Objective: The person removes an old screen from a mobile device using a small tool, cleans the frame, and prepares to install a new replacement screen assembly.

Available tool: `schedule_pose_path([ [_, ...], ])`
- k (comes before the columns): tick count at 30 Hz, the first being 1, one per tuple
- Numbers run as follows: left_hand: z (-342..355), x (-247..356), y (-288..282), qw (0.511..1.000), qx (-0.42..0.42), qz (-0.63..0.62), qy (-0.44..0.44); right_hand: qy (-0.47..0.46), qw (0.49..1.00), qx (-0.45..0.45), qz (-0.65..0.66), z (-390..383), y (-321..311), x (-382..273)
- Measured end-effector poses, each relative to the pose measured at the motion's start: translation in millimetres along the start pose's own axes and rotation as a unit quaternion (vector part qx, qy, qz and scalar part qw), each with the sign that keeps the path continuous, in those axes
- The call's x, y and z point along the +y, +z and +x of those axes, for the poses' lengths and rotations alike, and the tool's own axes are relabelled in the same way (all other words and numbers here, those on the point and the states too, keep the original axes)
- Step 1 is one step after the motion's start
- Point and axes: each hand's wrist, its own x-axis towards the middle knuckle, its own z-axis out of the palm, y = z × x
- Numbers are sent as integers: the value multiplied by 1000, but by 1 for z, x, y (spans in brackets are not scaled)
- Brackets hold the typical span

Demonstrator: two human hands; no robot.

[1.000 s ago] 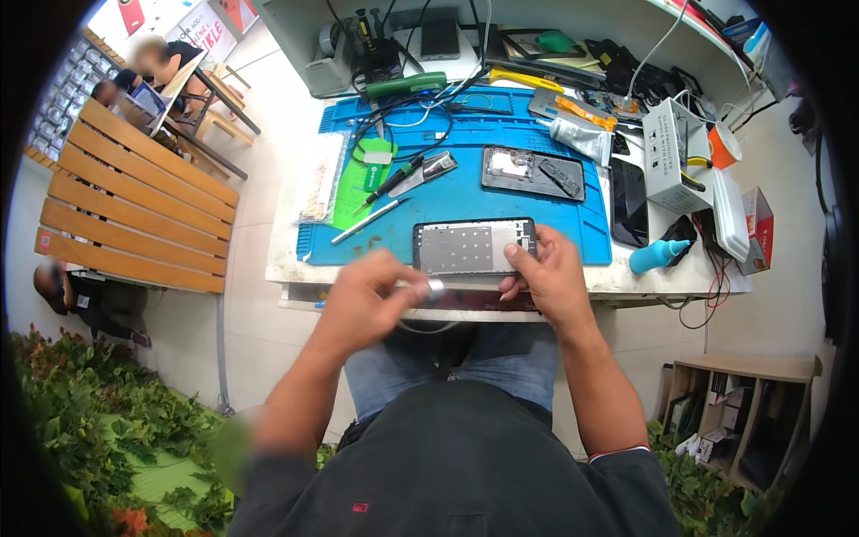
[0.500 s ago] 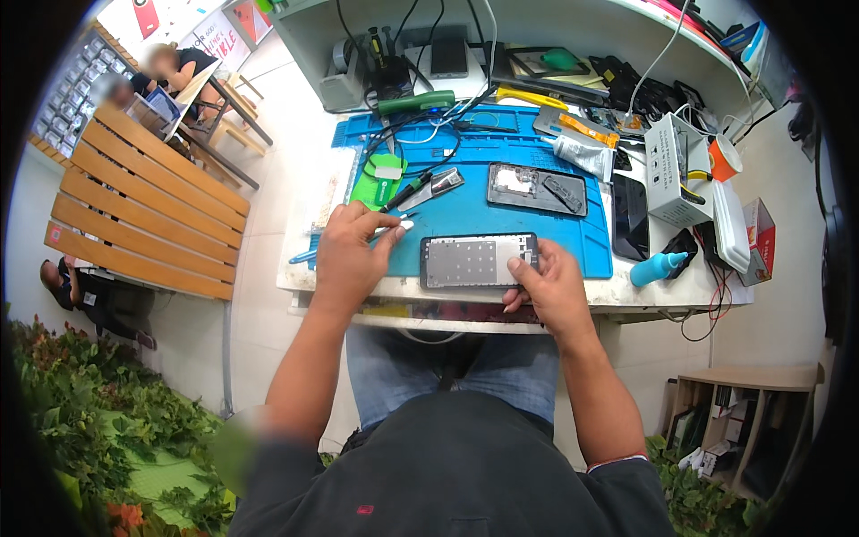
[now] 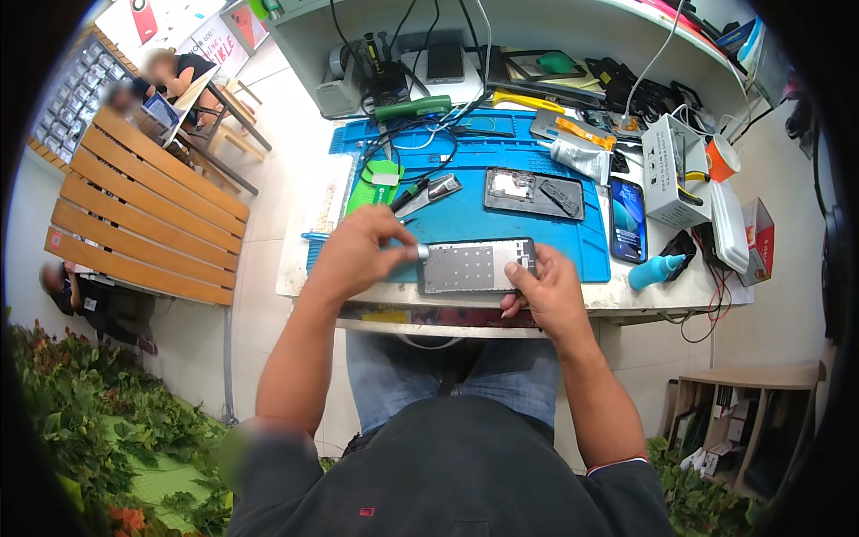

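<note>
My left hand (image 3: 367,255) pinches a small silvery-white piece (image 3: 420,251) at the left end of a dark phone frame (image 3: 465,266), whose grey inner plate faces up. My right hand (image 3: 541,286) grips that frame's right end, thumb on top, over the front part of the blue mat (image 3: 447,224). Behind it lie an opened phone (image 3: 519,188) with a dark part inside, a pen-like tool (image 3: 411,192), a metal piece (image 3: 441,188) and a green card (image 3: 367,192). A phone with a lit screen (image 3: 628,224) lies right of the mat.
A white box (image 3: 662,170), orange cup (image 3: 720,154), white tube (image 3: 577,159), blue bottle (image 3: 651,273) and tangled cables (image 3: 412,134) crowd the desk. A small wooden shelf (image 3: 747,380) stands low right. People (image 3: 183,72) sit at the upper left, beyond a slatted wooden surface (image 3: 148,215).
My left hand went up-left, then came back right to the frame's left end. The frame sits slightly lower in view than a second ago. The dark screen of the right-hand phone has lit up.
</note>
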Motion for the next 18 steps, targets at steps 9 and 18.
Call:
schedule_pose_path([
  [9, 1, -2, 10, 979, 142, 132, 66, 1, 1000, -2, 1, 2, 1, 1],
  [18, -3, 9, 12, 994, 64, 85, 1, -1, 1000, 1, 2, 1, 1, 2],
])
